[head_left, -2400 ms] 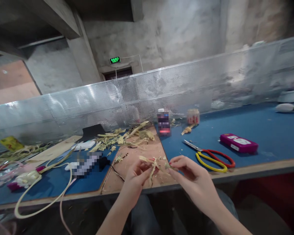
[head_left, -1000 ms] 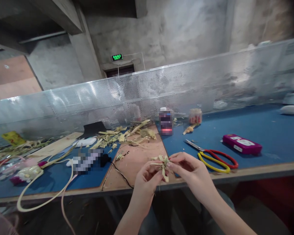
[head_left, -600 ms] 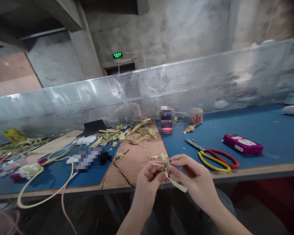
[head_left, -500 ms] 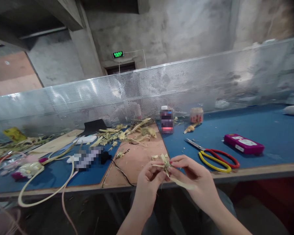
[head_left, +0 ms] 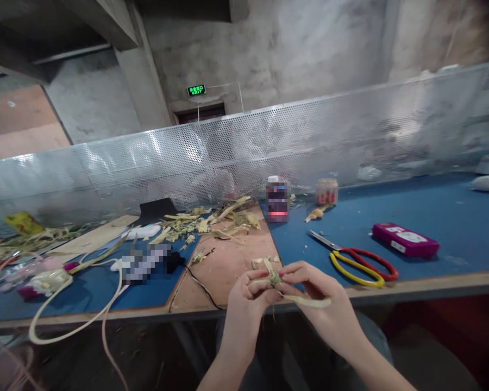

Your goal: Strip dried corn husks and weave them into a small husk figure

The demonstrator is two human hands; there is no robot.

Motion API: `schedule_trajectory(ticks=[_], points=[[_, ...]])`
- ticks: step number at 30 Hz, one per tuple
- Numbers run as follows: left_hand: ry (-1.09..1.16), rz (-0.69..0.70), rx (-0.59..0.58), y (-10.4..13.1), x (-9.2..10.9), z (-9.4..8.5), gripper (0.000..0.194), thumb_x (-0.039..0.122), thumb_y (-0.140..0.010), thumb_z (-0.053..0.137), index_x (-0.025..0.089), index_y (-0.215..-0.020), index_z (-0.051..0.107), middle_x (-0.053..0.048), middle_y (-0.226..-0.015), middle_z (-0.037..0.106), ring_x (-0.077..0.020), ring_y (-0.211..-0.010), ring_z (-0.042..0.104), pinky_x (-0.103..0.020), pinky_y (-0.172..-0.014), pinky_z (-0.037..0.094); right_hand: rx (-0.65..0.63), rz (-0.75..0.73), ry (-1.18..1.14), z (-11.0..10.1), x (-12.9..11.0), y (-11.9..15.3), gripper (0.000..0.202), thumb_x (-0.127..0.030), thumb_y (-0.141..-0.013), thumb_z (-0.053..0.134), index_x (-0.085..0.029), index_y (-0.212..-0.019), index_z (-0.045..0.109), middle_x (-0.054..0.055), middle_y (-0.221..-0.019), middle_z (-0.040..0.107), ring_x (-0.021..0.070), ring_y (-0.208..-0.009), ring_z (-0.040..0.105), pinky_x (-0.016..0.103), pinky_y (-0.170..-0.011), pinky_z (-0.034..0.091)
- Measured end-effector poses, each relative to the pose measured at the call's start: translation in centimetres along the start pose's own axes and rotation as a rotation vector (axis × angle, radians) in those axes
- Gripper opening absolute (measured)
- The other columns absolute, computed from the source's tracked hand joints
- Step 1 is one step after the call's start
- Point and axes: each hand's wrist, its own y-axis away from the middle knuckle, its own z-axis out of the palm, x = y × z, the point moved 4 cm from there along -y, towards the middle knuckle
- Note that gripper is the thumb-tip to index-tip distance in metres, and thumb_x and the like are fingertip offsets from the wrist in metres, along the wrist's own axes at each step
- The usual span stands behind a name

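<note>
Between my fingertips, close to the table's front edge, is a small pale green knotted piece of flat plant strips (head_left: 274, 279). Its loose ends stick out, one upward and a longer one (head_left: 309, 301) across my right palm. My left hand (head_left: 250, 296) is closed on the knot from the left, thumb below it. Pinching it from the right is my right hand (head_left: 315, 288), fingers curled. The exact grip of the fingertips is partly hidden. Under and beyond the hands lies a tan board (head_left: 224, 260) with a few strip scraps on it.
Right of my hands lie scissors (head_left: 354, 260) with red and yellow handles and a magenta box (head_left: 405, 239). Behind stand a blurred-out bottle (head_left: 277, 201) and a jar (head_left: 326, 191). Dry strips (head_left: 228, 214) are heaped at the back; looped cords (head_left: 118, 288) hang over the left edge.
The knotted piece has turned slightly between my fingers, and its long loose strip now lies further right. My right hand has shifted a little; the things on the table stay put.
</note>
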Motion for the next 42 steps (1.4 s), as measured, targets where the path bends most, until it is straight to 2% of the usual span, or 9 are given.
schedule_trajectory(ticks=[6,12,19,26,34,39,42], points=[[-0.008,0.02,-0.037,0.3,0.2,0.8,0.024,0.019,-0.063,0.071,0.013,-0.084,0.063,-0.007,-0.079,0.069,-0.0167,-0.07,0.062,-0.028,-0.07,0.047,-0.018,0.012,-0.013,-0.2,-0.2,0.0,0.005,-0.023,-0.074,0.062,-0.019,-0.075,0.059,0.008,-0.086,0.062,0.0194,-0.082,0.06,0.03,-0.07,0.05],[-0.092,0.064,-0.043,0.8,0.8,1.0,0.018,0.02,-0.066,0.068,0.014,-0.083,0.067,-0.006,-0.079,0.069,-0.0143,-0.066,0.059,-0.025,-0.064,0.047,0.098,-0.038,-0.032,-0.6,-0.4,0.0,0.003,-0.02,-0.074,0.062,-0.02,-0.076,0.059,0.007,-0.086,0.061,0.0185,-0.079,0.059,0.029,-0.064,0.05],[-0.194,0.069,-0.034,1.3,1.4,1.1,0.013,0.021,-0.069,0.066,0.013,-0.078,0.068,-0.005,-0.074,0.068,-0.0135,-0.065,0.058,-0.024,-0.064,0.047,0.001,-0.015,-0.006,-0.2,-0.3,0.1,0.003,-0.018,-0.075,0.06,-0.02,-0.077,0.059,0.007,-0.088,0.061,0.0185,-0.081,0.059,0.029,-0.067,0.05],[-0.218,0.088,-0.022,1.5,1.3,1.2,0.015,0.024,-0.07,0.065,0.014,-0.08,0.068,-0.005,-0.074,0.068,-0.0139,-0.065,0.059,-0.023,-0.063,0.048,-0.049,-0.082,0.073,-0.4,-0.8,0.3,0.009,-0.013,-0.076,0.057,-0.02,-0.079,0.061,0.007,-0.088,0.061,0.0182,-0.081,0.059,0.031,-0.069,0.05],[-0.262,0.144,0.07,1.7,1.2,0.9,0.014,0.025,-0.07,0.064,0.014,-0.079,0.068,-0.004,-0.072,0.067,-0.0129,-0.065,0.059,-0.022,-0.063,0.048,-0.069,-0.182,0.146,-0.2,-1.1,0.4,0.017,-0.009,-0.077,0.055,-0.022,-0.086,0.06,0.006,-0.089,0.062,0.0186,-0.089,0.057,0.034,-0.077,0.049],[-0.256,0.16,0.127,1.7,0.7,0.7,0.014,0.026,-0.07,0.064,0.015,-0.078,0.067,-0.002,-0.07,0.066,-0.0112,-0.063,0.058,-0.02,-0.061,0.047,-0.074,-0.202,0.213,-0.2,-1.3,0.2,0.013,-0.009,-0.078,0.054,-0.021,-0.08,0.059,0.006,-0.09,0.062,0.0179,-0.09,0.056,0.032,-0.077,0.048],[-0.254,0.179,0.15,1.7,0.4,0.7,0.016,0.027,-0.07,0.064,0.016,-0.081,0.067,-0.002,-0.073,0.066,-0.0111,-0.064,0.058,-0.02,-0.06,0.048,-0.077,-0.234,0.288,-0.2,-1.7,0.1,0.012,-0.009,-0.078,0.055,-0.02,-0.076,0.056,0.004,-0.088,0.062,0.017,-0.088,0.056,0.034,-0.082,0.044]])
